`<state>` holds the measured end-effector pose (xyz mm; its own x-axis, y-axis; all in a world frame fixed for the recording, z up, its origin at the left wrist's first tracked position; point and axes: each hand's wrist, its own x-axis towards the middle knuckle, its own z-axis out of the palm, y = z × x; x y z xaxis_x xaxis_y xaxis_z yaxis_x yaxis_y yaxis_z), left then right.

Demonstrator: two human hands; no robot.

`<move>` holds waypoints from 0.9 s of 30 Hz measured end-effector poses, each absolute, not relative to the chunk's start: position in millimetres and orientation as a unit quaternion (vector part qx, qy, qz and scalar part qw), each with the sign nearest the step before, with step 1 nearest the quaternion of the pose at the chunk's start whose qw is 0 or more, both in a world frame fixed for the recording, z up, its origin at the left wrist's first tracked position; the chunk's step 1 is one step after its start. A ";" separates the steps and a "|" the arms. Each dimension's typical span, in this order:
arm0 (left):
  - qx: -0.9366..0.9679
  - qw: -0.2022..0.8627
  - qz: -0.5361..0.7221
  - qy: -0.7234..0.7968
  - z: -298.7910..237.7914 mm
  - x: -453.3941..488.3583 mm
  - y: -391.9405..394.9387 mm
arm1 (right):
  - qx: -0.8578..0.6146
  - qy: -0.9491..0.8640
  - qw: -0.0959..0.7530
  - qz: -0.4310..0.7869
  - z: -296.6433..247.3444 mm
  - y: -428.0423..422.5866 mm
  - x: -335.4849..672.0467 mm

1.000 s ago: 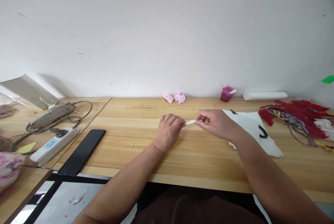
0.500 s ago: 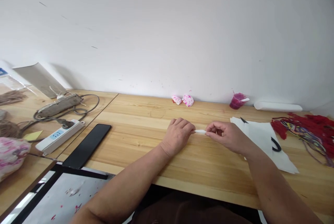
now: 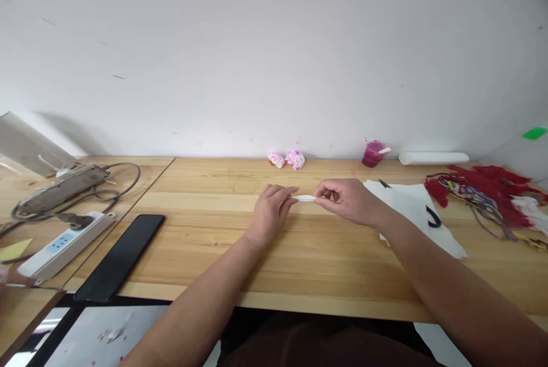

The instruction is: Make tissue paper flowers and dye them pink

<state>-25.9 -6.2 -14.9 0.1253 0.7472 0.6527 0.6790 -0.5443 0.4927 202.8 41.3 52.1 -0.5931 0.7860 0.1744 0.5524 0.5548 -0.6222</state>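
Note:
A thin white folded strip [image 3: 305,198] is stretched level between my two hands, a little above the wooden table [image 3: 205,264]. My left hand [image 3: 270,210] pinches its left end with thumb and fingers. At the right end, my right hand [image 3: 346,200] pinches it between thumb and forefinger. Whether the strip is paper or cloth I cannot tell. Close to my right forearm lie white sheets [image 3: 411,207], with a dark pointed tip [image 3: 384,183] and a black curved handle [image 3: 433,217] on them; the forearm covers part of the sheets.
Two pink-and-white crumpled bundles [image 3: 295,160] sit by the wall, with a cup of purple-pink liquid [image 3: 373,154] and a white roll [image 3: 434,158] farther right. Red fabric and cords [image 3: 492,193] lie at right. Leftward are a black phone [image 3: 122,255] and power strips [image 3: 64,244].
The view has turned somewhat to the right, so things appear shifted left. My left fingers have opened out slightly around the strip's end. Both hands still hold it.

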 end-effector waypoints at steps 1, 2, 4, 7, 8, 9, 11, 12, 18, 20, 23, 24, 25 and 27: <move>0.744 0.059 0.466 0.475 -14.5 -26.9 -5.7 | -0.389 -0.855 0.229 0.254 52.7 39.1 203.1; 0.738 0.085 0.472 0.474 -14.2 -27.5 -5.3 | -0.387 -0.857 0.235 0.246 53.3 36.9 203.6; 0.728 0.145 0.478 0.470 -13.8 -27.2 -4.2 | -0.389 -0.857 0.243 0.235 54.5 33.1 205.0; 0.703 0.215 0.494 0.465 -12.5 -23.3 -3.2 | -0.401 -0.848 0.251 0.239 55.1 29.3 207.8; 0.693 0.227 0.501 0.465 -11.5 -21.5 -3.2 | -0.403 -0.845 0.254 0.241 54.7 28.3 208.7; 0.686 0.235 0.507 0.467 -9.8 -19.6 -3.6 | -0.403 -0.844 0.259 0.242 54.2 27.4 209.5; 0.676 0.236 0.512 0.474 -4.2 -16.2 -5.2 | -0.394 -0.845 0.272 0.237 53.3 25.6 210.7; 0.675 0.233 0.510 0.480 -0.1 -14.8 -6.3 | -0.387 -0.847 0.281 0.231 53.2 24.5 211.3; 0.714 0.182 0.465 0.491 32.6 -6.0 -8.9 | -0.360 -0.844 0.344 0.201 54.4 19.2 218.4; 0.739 0.149 0.453 0.475 38.5 -1.2 -6.6 | -0.360 -0.834 0.370 0.196 51.7 20.0 222.0; 0.762 0.119 0.456 0.445 36.0 5.7 -2.4 | -0.346 -0.831 0.388 0.197 44.5 23.5 225.3; 0.766 0.113 0.458 0.437 32.6 7.3 -1.4 | -0.333 -0.837 0.388 0.194 42.0 24.8 225.3; 0.770 0.106 0.461 0.428 28.6 8.3 -0.7 | -0.322 -0.844 0.386 0.187 39.6 25.9 224.7; 0.775 0.092 0.469 0.414 20.0 8.4 -0.4 | -0.311 -0.856 0.377 0.169 35.4 27.4 222.0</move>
<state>8.4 -0.4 20.0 0.2173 0.7282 0.6501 0.5556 -0.6398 0.5310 222.0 27.4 35.4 -0.5230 0.6592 0.5403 0.4044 0.7499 -0.5235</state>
